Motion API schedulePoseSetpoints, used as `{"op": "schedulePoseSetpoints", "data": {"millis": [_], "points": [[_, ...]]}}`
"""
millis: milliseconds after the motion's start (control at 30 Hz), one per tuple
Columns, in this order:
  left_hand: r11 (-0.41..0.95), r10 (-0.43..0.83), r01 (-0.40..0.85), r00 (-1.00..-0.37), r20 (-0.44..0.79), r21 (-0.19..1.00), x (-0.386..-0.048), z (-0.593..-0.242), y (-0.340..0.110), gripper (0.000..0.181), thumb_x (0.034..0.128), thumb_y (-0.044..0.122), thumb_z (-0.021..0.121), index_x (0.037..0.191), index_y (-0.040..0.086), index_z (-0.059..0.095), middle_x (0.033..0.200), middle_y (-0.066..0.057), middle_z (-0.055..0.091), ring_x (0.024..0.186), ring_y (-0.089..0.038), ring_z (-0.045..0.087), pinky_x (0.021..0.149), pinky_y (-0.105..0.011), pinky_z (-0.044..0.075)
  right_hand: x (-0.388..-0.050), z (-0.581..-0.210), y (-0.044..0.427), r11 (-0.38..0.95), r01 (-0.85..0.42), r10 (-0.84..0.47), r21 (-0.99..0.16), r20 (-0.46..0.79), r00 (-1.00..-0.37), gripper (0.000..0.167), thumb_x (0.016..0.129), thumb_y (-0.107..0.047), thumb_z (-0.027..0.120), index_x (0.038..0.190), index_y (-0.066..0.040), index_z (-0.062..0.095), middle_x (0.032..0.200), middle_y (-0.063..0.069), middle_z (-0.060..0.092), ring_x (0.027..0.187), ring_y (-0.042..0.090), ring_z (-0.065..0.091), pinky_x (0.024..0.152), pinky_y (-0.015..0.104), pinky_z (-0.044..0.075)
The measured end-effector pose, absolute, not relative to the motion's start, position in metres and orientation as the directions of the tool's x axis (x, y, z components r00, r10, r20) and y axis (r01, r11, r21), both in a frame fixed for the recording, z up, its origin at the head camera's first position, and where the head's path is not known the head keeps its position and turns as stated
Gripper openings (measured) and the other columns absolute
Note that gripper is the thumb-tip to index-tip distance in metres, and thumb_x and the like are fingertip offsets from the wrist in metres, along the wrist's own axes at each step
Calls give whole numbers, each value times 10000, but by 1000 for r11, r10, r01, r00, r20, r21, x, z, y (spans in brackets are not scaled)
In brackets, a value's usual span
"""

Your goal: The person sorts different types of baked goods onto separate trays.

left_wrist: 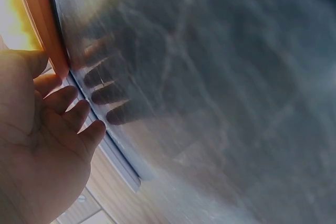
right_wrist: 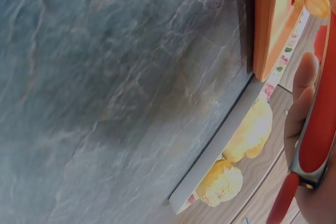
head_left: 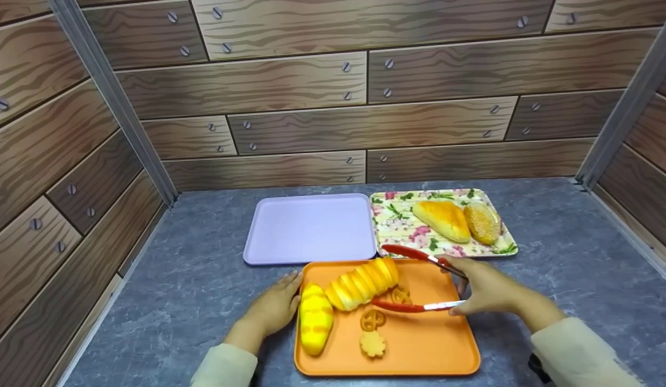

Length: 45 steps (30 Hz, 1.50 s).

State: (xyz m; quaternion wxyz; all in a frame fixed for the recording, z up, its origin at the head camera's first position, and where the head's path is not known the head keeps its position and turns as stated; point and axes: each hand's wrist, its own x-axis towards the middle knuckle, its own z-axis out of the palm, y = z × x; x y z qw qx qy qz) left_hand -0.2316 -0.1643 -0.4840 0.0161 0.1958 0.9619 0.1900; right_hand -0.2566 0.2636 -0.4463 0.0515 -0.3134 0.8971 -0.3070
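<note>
My right hand [head_left: 491, 287] grips a pair of red-tipped tongs [head_left: 405, 308], whose arms are spread apart. One tip is beyond the right end of a ridged golden bread roll [head_left: 362, 283], the other by its near side. The right wrist view shows the red tongs handle [right_wrist: 317, 124] in the palm. At the left rim of the orange tray [head_left: 424, 349], my left hand [head_left: 273, 306] rests with fingers extended. A smooth yellow bread [head_left: 316, 320] lies just inside that rim. Two pretzel-shaped pieces [head_left: 373, 320] and a scalloped biscuit [head_left: 372, 344] are also on the tray.
Behind the orange tray, a lilac tray [head_left: 311, 228] stands at left. Beside it, a floral tray [head_left: 392, 231] carries a golden bun [head_left: 443, 220] and a seeded bun [head_left: 482, 223]. Wood-patterned walls [head_left: 300, 80] enclose the grey marbled table [head_left: 569, 242].
</note>
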Motion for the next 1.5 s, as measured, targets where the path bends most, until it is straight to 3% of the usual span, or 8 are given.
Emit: {"op": "schedulePoseSetpoints", "data": {"millis": [233,567,933,1267,1367,1500], "points": [[852,386,378,-921,53,363,-233,-485,-164,478,1001,168,471,1437,-8,389,1461,-193,381,1336,-365,350,1080,-503,297,-258,-448,257,634,-532,-596,-562,84,-799,874,625,-277,892,1324,43,477,1022,74,625,701,114,542,590,254,478],[856,384,373,-922,43,359,-234,-484,-161,482,1001,174,472,1443,1,385,1468,-186,373,1339,-361,347,1082,-504,292,-261,-450,258,619,-510,-597,-597,64,-800,761,653,-241,880,1270,42,534,1098,108,632,678,133,573,575,256,496],[854,392,391,-917,70,343,-234,-485,-162,475,996,161,475,1429,-18,397,1456,-196,387,1323,-370,368,1072,-504,310,-257,-449,263,598,-486,-591,-637,59,-805,697,672,-214,870,1251,42,578,876,68,663,616,76,557,526,253,496],[851,390,389,-918,71,353,-233,-486,-164,475,996,161,473,1430,-17,396,1460,-198,380,1321,-376,368,1072,-504,309,-256,-450,270,569,-474,-590,-671,68,-805,580,693,-171,850,1191,26,628,690,38,596,566,56,515,467,229,460],[851,390,386,-919,64,356,-233,-486,-164,475,1000,166,469,1433,-14,392,1463,-196,376,1326,-373,363,1075,-504,304,-254,-449,271,584,-442,-557,-680,60,-828,550,703,-186,848,1166,21,636,694,26,597,562,70,524,458,227,457],[853,388,381,-920,55,358,-233,-487,-164,477,1002,171,468,1437,-7,389,1469,-189,371,1331,-369,356,1075,-507,303,-254,-449,270,584,-405,-499,-704,83,-863,613,708,-184,850,1219,42,597,821,84,648,578,88,532,460,229,451]]}}
